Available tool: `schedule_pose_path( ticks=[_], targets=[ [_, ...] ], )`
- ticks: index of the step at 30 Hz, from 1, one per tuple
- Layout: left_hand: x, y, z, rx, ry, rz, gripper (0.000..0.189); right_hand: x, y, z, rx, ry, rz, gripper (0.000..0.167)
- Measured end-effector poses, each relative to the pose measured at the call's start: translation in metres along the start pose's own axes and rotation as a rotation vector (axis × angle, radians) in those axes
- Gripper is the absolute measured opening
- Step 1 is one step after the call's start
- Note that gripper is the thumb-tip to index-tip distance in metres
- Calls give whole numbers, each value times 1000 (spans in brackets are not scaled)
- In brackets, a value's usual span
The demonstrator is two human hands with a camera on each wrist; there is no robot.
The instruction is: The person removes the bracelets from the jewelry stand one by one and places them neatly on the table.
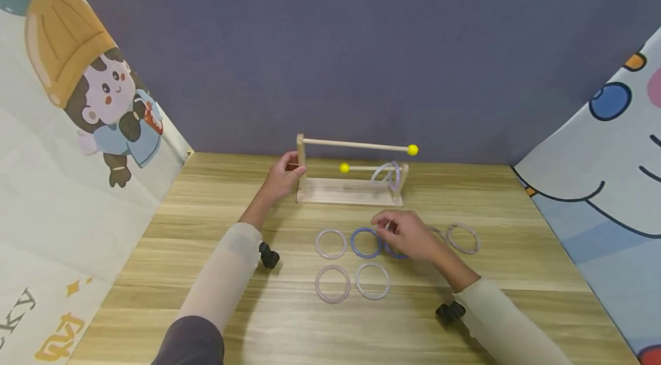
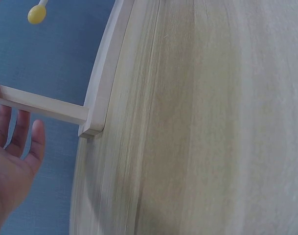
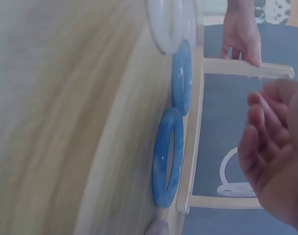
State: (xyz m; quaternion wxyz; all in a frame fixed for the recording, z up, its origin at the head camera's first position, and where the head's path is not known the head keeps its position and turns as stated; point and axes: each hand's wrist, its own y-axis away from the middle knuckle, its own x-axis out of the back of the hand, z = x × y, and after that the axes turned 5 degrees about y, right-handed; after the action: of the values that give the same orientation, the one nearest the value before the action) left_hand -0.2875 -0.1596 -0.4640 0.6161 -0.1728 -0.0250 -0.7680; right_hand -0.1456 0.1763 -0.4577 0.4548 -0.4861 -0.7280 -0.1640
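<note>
My left hand [image 1: 283, 177] holds the left upright post [image 2: 43, 104] of a wooden stand [image 1: 351, 191], thumb in front and fingers behind. The stand has two dowels tipped with yellow balls [image 1: 412, 150], an upper one [image 1: 356, 145] and a lower one [image 1: 364, 169]. Pale bangles [image 1: 397, 178] hang on the lower dowel near the right post. My right hand [image 1: 408, 234] hovers over the bangles on the table, its fingers loosely bent and nothing between them. Below it lie a blue bangle [image 1: 366, 256] and a second blue bangle [image 3: 161, 161], which the hand partly covers in the head view.
Pale bangles lie in front of the stand, one at back left [image 1: 331, 258], a pinkish one [image 1: 333, 301] and a whitish one [image 1: 373, 298] nearer me. Further brownish bangles [image 1: 465, 252] rest right of my right hand. A dark wall panel [image 1: 351, 55] stands behind the wooden table [image 1: 413, 330].
</note>
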Motion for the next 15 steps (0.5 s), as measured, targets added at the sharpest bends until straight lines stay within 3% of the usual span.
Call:
schedule_pose_path(
  ticks=[7,15],
  targets=[
    [0,-1,-1,-13,24,0,41,-3,-21,4,-195,-19,264,25],
    [1,-2,-2,7,44,-16,46,-13,-43,10,-331,-86,450,35]
  ],
)
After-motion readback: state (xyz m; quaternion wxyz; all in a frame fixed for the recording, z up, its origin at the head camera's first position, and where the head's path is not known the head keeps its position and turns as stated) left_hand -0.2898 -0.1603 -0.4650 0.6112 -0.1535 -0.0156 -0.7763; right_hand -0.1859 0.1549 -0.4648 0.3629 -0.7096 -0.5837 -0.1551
